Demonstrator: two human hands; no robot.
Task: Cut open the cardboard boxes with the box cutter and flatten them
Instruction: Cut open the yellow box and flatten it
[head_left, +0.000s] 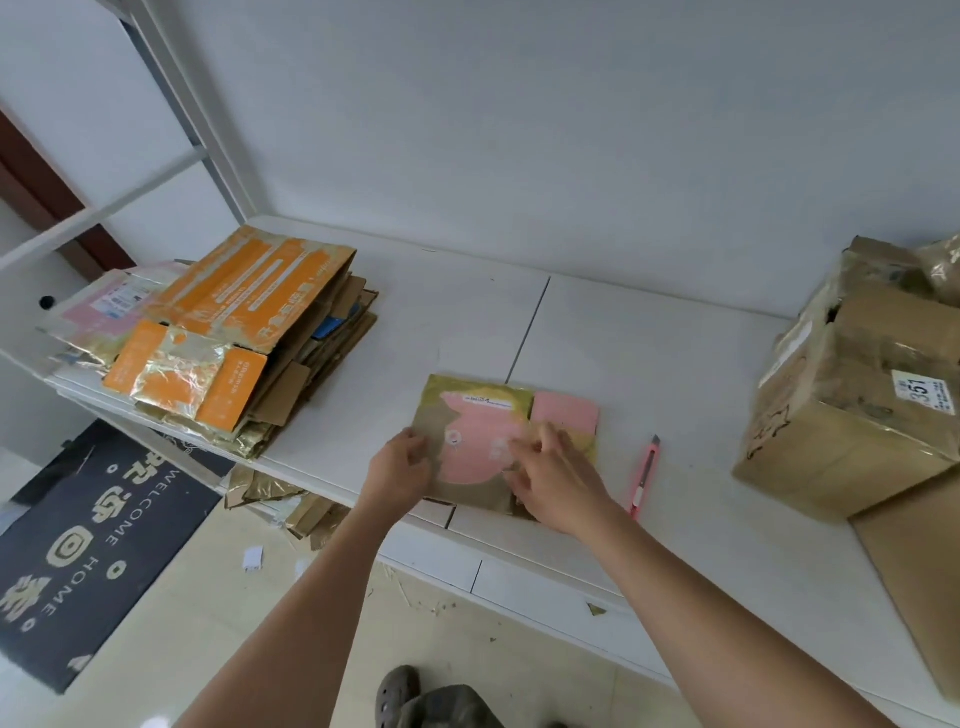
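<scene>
The left hand (402, 460) grips the left edge of a flattened pink-printed cardboard box (480, 441), its fingers curled around that edge. The right hand (550, 478) lies on top of the same box towards its right side, fingers bent and pressing down on the cardboard — whether they pinch a flap or only push on it I cannot tell, as the hand is blurred. The box lies flat on the white table (649, 364), close to the near edge, with a pink flap sticking out at its upper right.

Just to the right of the box, apart from both hands, a pink box cutter (644, 475) lies on the table with its blade end pointing away from the person.

At the left end of the table sits a stack of flattened boxes (249, 332) — the top ones orange and white with shiny tape. At the right end stands a taped brown cardboard box (852, 395), not yet flattened, bearing a white label that reads 351; it rests on a flat brown cardboard sheet (919, 571).

On the floor at the left lies a dark doormat (88, 551) printed WELCOME HOME, and cardboard scraps (291, 509) lie under the table edge.
</scene>
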